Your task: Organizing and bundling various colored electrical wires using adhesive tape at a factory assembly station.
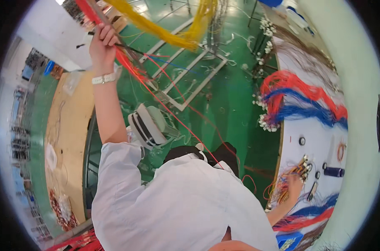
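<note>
A wire-harness assembly workshop is shown. A green painted floor (223,104) is littered with wire offcuts. Red and blue wire bundles (298,98) are laid across a white harness board (319,146) fitted with pegs and connectors. Yellow wires (164,29) are hung overhead, and a long wooden surface (68,138) is seen at the left.
</note>
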`<state>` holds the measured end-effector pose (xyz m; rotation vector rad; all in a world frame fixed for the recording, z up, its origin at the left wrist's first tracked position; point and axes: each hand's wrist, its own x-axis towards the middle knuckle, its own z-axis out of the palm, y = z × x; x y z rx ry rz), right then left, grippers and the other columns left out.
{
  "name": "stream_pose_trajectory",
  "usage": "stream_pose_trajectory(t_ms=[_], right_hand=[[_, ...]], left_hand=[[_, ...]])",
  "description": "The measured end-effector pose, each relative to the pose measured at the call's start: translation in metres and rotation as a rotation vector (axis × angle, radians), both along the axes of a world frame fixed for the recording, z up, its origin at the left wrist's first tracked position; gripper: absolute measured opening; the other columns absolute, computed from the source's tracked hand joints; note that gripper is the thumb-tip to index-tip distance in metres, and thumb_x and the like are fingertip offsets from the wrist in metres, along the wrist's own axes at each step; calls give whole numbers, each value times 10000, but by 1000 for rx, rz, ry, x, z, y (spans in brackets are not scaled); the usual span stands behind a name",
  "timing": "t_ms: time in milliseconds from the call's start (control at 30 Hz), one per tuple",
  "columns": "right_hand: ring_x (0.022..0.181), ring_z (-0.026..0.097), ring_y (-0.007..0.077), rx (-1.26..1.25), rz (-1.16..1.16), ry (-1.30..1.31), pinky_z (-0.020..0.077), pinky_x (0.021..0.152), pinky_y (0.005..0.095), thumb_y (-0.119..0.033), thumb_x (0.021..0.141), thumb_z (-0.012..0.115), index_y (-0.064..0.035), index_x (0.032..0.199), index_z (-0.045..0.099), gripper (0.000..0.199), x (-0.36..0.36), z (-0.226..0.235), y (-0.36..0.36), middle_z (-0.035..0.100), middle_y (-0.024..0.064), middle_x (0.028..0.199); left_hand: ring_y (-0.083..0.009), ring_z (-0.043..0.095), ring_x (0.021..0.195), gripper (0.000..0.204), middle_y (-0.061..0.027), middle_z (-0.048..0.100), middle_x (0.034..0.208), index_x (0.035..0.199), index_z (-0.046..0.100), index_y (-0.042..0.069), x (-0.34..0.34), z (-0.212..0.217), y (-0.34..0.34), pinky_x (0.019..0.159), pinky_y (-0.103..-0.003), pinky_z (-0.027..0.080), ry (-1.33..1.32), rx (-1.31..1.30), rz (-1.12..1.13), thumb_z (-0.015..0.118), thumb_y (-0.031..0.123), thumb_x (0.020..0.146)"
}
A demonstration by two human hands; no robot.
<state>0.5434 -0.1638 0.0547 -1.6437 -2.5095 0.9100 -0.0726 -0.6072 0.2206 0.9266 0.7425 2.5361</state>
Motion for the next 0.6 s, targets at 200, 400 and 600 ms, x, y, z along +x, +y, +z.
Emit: stream_pose_trajectory(t_ms=[200, 400, 600], right_hand=[[1221, 491, 236, 87, 762, 821, 338, 1045, 335, -168, 783, 710, -22, 1295, 504, 571, -290, 100, -28, 532, 139, 1307], [1341, 354, 287, 105, 1230, 1071, 277, 1102, 377, -463, 629, 836, -33, 1456, 209, 1124, -445, 138, -82, 368, 179, 1439], [1067, 593, 195, -558, 1452, 744, 451, 951, 319, -240, 833, 708, 14, 1306, 462, 591, -496, 139, -49, 616, 107, 1155]], left_hand=[[-55, 188, 501, 164, 60, 203, 628, 930, 511, 81, 31, 66, 74, 440, -215, 171, 131, -93, 505, 401, 180, 1000], [-29, 296, 479, 200, 76, 340, 626, 985, 547, 94, 85, 108, 180, 405, -197, 223, 195, -276, 697, 446, 266, 1000], [-55, 292, 456, 230, 75, 357, 579, 897, 554, 53, 109, 132, 254, 413, -219, 221, 187, -528, 684, 448, 235, 989]])
